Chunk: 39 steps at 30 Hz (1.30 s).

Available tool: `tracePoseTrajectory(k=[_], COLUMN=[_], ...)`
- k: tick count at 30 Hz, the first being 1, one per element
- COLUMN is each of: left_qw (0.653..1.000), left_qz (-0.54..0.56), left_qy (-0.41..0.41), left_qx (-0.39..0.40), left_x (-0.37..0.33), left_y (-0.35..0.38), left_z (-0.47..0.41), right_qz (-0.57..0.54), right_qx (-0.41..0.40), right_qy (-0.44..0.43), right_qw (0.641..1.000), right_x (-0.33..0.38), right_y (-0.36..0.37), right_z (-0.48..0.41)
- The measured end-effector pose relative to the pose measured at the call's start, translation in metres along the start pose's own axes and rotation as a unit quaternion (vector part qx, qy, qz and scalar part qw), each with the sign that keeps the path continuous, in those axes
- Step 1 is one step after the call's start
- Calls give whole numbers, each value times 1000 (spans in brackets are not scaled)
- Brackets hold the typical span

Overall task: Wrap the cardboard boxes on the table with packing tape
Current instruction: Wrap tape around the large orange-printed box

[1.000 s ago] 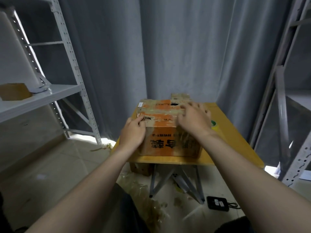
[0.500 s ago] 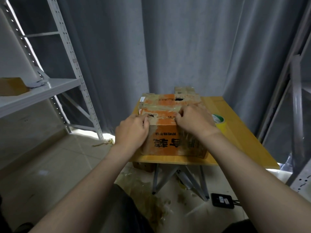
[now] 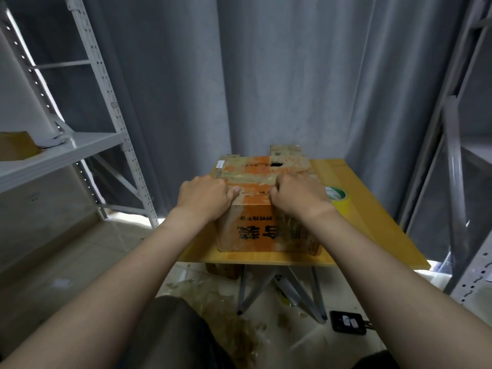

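Observation:
A worn orange and brown cardboard box [image 3: 266, 230] with black print and old tape stands at the near edge of the yellow table [image 3: 372, 222]. My left hand [image 3: 205, 198] rests on the box's near left top edge, fingers curled, thumb lying on the top. My right hand [image 3: 298, 197] sits on the near right top, fingers curled under; I see nothing held in either. A yellow tape roll [image 3: 339, 201] lies on the table just right of the box, partly behind my right wrist. A second taped box [image 3: 286, 151] peeks out behind.
A white metal shelf rack [image 3: 61, 153] stands to the left and another rack [image 3: 455, 182] to the right, with grey curtain behind. Under the table lie crumpled tape scraps [image 3: 213, 296], a small brown box [image 3: 223, 270] and a black device [image 3: 347, 322].
My right hand went from lying flat on the box top to curled near the front edge. Both hands drew closer together on the top. The view shifted slightly.

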<state>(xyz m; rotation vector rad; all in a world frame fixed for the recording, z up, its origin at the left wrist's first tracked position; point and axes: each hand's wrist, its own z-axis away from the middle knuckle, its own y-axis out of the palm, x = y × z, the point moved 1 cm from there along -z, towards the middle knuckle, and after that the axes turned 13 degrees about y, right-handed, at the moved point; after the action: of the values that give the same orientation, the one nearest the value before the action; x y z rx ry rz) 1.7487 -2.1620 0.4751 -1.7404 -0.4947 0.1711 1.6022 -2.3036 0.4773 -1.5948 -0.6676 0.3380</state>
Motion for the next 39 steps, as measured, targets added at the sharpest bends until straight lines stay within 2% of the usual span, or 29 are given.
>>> tracePoseTrajectory(k=[3,8,11,14,20,22,32,39], left_qw=[990,979,972,981,990,990,986,989], left_qz=[126,200,225,178,101,92,96,98], left_qy=[-50,-43,-21,-8,-31,-33,-52,-57], left_qx=[26,-4,68,72,91,106,127,91], left_x=[19,21,10,8,8,8,-5,-3], left_y=[-15,-20,-11,-1,0,0,-7,-1], left_z=[-18,-58,-76,-94,-121,-127,-136,-126], right_qz=[5,46,99,112,166,166,146,128], right_qx=[14,12,-49,-57,61,77,101,90], right_qy=[2,-12,-50,-64,-30,-12,-16,-18], right_qw=[1000,999,993,990,984,983,984,987], right_x=[1,6,11,20,25,24,14,11], right_y=[-5,-16,-15,-16,-11,-5,8,13], right_z=[-2,-17,-29,-50,-97,-105,-121,-126])
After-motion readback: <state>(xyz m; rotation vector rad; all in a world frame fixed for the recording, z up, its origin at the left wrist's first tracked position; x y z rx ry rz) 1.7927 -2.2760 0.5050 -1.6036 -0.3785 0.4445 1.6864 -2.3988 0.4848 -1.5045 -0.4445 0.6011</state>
